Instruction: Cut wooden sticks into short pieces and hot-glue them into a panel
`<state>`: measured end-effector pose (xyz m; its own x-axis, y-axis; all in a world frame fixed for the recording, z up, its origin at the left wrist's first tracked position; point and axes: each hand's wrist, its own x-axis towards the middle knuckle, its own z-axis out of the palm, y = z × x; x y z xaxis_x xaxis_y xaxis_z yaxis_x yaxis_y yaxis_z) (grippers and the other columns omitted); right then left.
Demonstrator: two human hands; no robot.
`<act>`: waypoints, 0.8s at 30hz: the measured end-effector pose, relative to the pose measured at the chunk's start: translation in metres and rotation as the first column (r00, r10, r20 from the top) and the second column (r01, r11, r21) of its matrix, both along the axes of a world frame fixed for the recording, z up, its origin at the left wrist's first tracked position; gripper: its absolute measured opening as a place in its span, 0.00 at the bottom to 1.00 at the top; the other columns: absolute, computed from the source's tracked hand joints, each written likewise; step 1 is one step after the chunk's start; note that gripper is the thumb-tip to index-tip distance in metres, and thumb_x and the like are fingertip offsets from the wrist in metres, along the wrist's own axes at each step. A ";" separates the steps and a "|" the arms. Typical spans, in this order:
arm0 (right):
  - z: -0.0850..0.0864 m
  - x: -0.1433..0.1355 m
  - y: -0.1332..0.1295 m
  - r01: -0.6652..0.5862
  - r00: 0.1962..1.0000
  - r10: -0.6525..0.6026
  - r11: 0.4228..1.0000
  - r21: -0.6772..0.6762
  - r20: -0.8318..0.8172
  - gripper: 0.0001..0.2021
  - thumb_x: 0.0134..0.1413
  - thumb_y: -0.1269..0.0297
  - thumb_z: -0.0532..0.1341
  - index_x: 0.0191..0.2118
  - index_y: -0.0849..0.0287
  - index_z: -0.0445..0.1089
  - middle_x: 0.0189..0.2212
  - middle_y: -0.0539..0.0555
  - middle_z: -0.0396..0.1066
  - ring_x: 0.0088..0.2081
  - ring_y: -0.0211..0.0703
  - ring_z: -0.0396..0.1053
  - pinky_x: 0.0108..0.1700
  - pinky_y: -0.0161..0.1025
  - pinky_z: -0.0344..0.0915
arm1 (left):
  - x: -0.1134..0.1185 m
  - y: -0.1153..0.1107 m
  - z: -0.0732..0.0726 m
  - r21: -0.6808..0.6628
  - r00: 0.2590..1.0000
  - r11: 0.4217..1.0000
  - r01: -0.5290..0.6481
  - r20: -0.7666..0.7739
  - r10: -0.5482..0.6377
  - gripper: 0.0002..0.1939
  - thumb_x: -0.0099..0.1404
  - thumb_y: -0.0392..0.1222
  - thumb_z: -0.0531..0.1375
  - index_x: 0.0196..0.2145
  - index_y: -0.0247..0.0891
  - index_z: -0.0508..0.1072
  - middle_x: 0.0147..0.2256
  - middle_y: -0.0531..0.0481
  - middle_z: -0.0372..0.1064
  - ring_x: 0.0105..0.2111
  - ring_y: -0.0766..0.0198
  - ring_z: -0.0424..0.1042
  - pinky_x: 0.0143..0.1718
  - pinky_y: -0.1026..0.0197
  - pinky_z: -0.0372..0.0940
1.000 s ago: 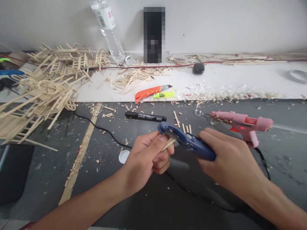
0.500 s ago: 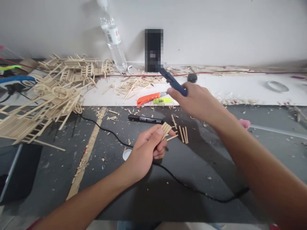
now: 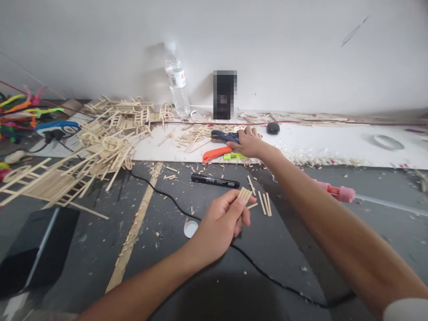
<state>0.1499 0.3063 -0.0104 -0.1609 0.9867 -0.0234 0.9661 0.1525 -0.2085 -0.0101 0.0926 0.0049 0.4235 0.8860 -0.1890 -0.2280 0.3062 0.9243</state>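
Sticks (image 3: 245,195) pinched in my left hand (image 3: 221,220), blue cutters (image 3: 223,135) touching my right hand (image 3: 250,142), whose grip I cannot tell

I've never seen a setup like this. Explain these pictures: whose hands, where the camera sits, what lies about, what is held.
There is no machine: these are a person's two bare hands, seen by a camera worn on their head, looking forward and down. The left hand pinches a small bundle of short, pale wooden sticks. The right hand reaches to the long white board at the back, touching a dark blue, plier-like tool; how firmly, I cannot tell. On the dark grey tabletop lie a black marker pen, loose wooden sticks and a pink glue gun, partly hidden by the right forearm. Pale wooden ladder-like frames are heaped at the left.
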 end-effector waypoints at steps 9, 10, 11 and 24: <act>0.023 -0.009 -0.031 -0.042 0.975 0.062 0.995 0.094 -0.215 0.29 0.66 0.51 0.54 0.66 0.64 0.57 0.67 0.69 0.53 0.70 0.66 0.46 0.69 0.62 0.43 | -0.002 -0.001 -0.002 0.104 0.994 0.994 0.013 -0.106 -0.002 0.17 0.75 0.52 0.53 0.47 0.36 0.71 0.35 0.50 0.76 0.23 0.73 0.65 0.29 0.65 0.62; 0.032 -0.011 -0.048 -0.047 0.963 0.082 0.989 0.141 -0.256 0.27 0.67 0.53 0.52 0.65 0.63 0.57 0.67 0.68 0.54 0.69 0.62 0.48 0.69 0.59 0.45 | -0.001 -0.001 -0.002 0.109 0.994 0.994 0.010 -0.109 0.002 0.16 0.75 0.52 0.53 0.47 0.36 0.71 0.36 0.49 0.77 0.24 0.73 0.66 0.30 0.65 0.63; 0.041 -0.011 -0.068 -0.055 0.948 0.108 0.982 0.182 -0.300 0.24 0.68 0.55 0.51 0.63 0.61 0.60 0.64 0.65 0.58 0.67 0.57 0.53 0.67 0.54 0.51 | -0.001 -0.002 -0.002 0.110 0.994 0.994 0.007 -0.111 0.005 0.16 0.75 0.52 0.53 0.47 0.37 0.71 0.37 0.49 0.77 0.24 0.72 0.67 0.30 0.65 0.63; 0.024 0.037 -0.230 -0.121 0.477 -0.111 0.974 -0.190 -0.872 0.08 0.57 0.56 0.68 0.34 0.54 0.72 0.27 0.48 0.72 0.29 0.39 0.68 0.32 0.36 0.65 | 0.005 -0.019 0.000 0.168 0.892 0.948 0.270 -0.414 -0.180 0.17 0.76 0.54 0.49 0.45 0.44 0.73 0.35 0.54 0.75 0.37 0.65 0.74 0.39 0.63 0.64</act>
<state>0.1872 0.0761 0.0140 -0.2160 0.9747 -0.0581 0.2610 0.0003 -0.9653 -0.0052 0.0741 0.0050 0.5482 0.8131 -0.1956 0.2138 0.0898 0.9727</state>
